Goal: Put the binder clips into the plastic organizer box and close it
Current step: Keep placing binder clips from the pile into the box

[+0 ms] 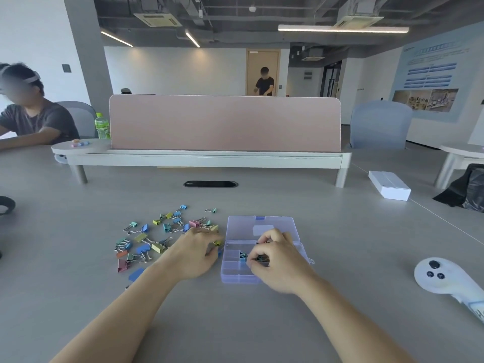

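Note:
A clear purple plastic organizer box (237, 277) lies open on the grey table, its lid (262, 224) folded back flat behind it. Several colourful binder clips (146, 243) are scattered to its left. My left hand (196, 254) rests at the box's left edge and pinches a yellow binder clip (218, 243). My right hand (275, 260) hovers over the box's compartments with fingers curled round clips; a few clips (243, 255) lie in a middle compartment beside its fingertips.
A white controller (442, 279) lies at the right. A white flat box (389, 185) sits further back right. A pink divider on a raised shelf (225, 124) crosses the table behind. A person sits at the far left; another stands in the background.

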The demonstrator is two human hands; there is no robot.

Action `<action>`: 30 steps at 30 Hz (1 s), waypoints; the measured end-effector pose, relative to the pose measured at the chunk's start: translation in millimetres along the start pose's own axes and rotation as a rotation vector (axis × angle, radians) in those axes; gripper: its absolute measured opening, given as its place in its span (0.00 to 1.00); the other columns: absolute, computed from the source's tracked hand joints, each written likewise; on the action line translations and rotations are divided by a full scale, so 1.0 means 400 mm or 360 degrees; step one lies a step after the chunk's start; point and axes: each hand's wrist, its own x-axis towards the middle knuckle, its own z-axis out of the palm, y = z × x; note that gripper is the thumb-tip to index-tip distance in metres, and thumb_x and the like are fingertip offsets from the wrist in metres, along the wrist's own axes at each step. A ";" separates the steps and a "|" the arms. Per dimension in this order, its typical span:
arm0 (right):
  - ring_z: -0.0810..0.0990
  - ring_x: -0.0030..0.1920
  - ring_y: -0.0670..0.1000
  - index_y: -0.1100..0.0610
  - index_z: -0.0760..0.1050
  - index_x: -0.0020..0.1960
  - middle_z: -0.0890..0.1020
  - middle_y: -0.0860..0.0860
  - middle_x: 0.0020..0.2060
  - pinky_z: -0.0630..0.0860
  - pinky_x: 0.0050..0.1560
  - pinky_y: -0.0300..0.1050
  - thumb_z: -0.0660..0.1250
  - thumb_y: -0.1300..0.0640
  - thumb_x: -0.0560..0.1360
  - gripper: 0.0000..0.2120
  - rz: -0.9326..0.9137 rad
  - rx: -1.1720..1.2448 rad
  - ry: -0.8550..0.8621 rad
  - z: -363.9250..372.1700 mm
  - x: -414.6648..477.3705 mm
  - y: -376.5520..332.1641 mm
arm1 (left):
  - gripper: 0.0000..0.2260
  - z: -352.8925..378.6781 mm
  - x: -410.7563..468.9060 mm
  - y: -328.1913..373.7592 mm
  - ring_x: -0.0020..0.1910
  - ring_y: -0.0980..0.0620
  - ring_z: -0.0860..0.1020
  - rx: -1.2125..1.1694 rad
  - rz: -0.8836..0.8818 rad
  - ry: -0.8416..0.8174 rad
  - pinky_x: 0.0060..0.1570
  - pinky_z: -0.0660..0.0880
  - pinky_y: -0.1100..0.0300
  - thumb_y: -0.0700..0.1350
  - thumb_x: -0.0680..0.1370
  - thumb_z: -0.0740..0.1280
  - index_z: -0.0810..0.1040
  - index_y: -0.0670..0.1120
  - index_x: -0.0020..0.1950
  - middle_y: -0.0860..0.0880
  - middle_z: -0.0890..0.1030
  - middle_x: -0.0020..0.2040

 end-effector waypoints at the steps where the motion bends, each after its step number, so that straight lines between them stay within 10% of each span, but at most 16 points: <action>1: 0.61 0.58 0.43 0.45 0.80 0.46 0.66 0.39 0.54 0.73 0.58 0.46 0.63 0.47 0.76 0.07 0.0000 0.0003 0.0000 0.000 -0.001 -0.001 | 0.18 0.003 0.002 -0.003 0.54 0.48 0.77 0.0016 0.0002 -0.0036 0.53 0.76 0.52 0.44 0.74 0.57 0.78 0.54 0.60 0.51 0.81 0.52; 9: 0.61 0.57 0.43 0.45 0.80 0.48 0.67 0.39 0.52 0.71 0.58 0.44 0.63 0.47 0.76 0.08 -0.0004 0.0005 -0.0001 -0.006 -0.002 -0.004 | 0.20 -0.008 0.002 -0.027 0.67 0.50 0.70 0.0263 -0.0216 -0.0100 0.63 0.68 0.51 0.42 0.76 0.60 0.74 0.56 0.66 0.56 0.75 0.66; 22: 0.63 0.57 0.43 0.45 0.80 0.47 0.68 0.39 0.51 0.71 0.57 0.40 0.63 0.47 0.76 0.07 -0.0032 0.0006 0.0011 -0.007 -0.003 -0.006 | 0.14 -0.015 0.002 -0.016 0.59 0.47 0.71 0.0192 -0.0067 -0.0027 0.59 0.69 0.59 0.39 0.77 0.61 0.73 0.47 0.63 0.50 0.74 0.59; 30: 0.63 0.57 0.42 0.44 0.79 0.47 0.68 0.38 0.52 0.71 0.56 0.39 0.62 0.46 0.76 0.07 -0.0035 0.0004 0.0010 -0.009 -0.003 -0.005 | 0.09 -0.035 0.004 0.032 0.45 0.55 0.79 -0.0426 0.0092 0.0522 0.47 0.74 0.65 0.41 0.78 0.64 0.78 0.48 0.57 0.53 0.74 0.52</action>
